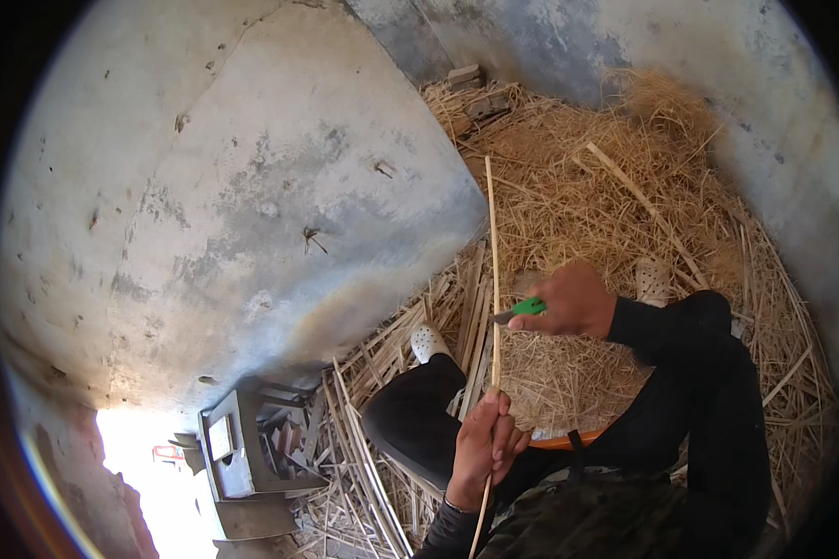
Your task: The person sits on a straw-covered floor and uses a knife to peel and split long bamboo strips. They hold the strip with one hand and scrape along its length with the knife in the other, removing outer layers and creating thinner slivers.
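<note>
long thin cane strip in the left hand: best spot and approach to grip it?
Judging by its pose, grip the cane strip low on its shaft, just above the left hand, coming in from the side so the fingers close across its narrow width. It stands nearly upright and is very slender, so a high hold would likely let it flex. Stay clear of the green-handled knife in the right hand at mid-shaft.

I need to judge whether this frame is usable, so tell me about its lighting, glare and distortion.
Head view: daylight blows out to pure white at the lower left opening; the wall is evenly lit; fisheye bends the edges and darkens the rim; the left hand, thin stick, right hand and green-handled knife look fairly sharp.
</note>
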A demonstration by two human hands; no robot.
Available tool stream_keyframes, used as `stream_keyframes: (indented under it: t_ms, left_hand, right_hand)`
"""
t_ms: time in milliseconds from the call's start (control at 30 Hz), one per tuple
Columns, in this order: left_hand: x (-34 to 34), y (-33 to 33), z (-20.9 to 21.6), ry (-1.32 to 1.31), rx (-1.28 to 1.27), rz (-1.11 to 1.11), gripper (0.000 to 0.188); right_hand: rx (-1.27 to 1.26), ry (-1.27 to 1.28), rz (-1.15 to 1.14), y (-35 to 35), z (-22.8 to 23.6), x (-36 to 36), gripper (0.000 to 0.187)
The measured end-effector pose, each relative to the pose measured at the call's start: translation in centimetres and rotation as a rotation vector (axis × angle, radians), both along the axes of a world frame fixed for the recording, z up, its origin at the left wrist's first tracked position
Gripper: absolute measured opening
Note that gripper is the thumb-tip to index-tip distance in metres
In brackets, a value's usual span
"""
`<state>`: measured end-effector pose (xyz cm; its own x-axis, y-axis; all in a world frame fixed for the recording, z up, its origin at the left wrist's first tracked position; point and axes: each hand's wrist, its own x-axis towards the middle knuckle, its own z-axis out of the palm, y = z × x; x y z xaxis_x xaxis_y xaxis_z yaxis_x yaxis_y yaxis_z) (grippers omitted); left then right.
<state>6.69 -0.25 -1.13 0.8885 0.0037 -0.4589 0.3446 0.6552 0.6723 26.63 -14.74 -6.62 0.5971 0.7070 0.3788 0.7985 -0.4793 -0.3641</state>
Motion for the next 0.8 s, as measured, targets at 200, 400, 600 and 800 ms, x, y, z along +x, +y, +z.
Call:
stream_keyframes:
  t_ms: [200,400,600,800]
  left_hand:
    - [0.5,-0.2,-0.1,0.010,-0.003,0.012,0.023]
    - [0.0,-0.7,0.1,0.045,-0.073,-0.047,0.026]
    - [-0.5,-0.3,0.6,0.062,-0.007,-0.017,0.027]
    - [0.9,0.1,0.2,0.001,-0.004,0.021,0.028]
  right_hand:
    - [0.090,-0.170,0.143,0.2,0.9,-1.1,0.078]
    - [0.108,0.035,0.057,1.0,0.0,-0.3,0.080]
    - [0.006,0.038,0.114,0.1,0.8,-1.4,0.076]
    - [0.160,-0.144,0.107,1.5,-0.4,-0.1,0.076]
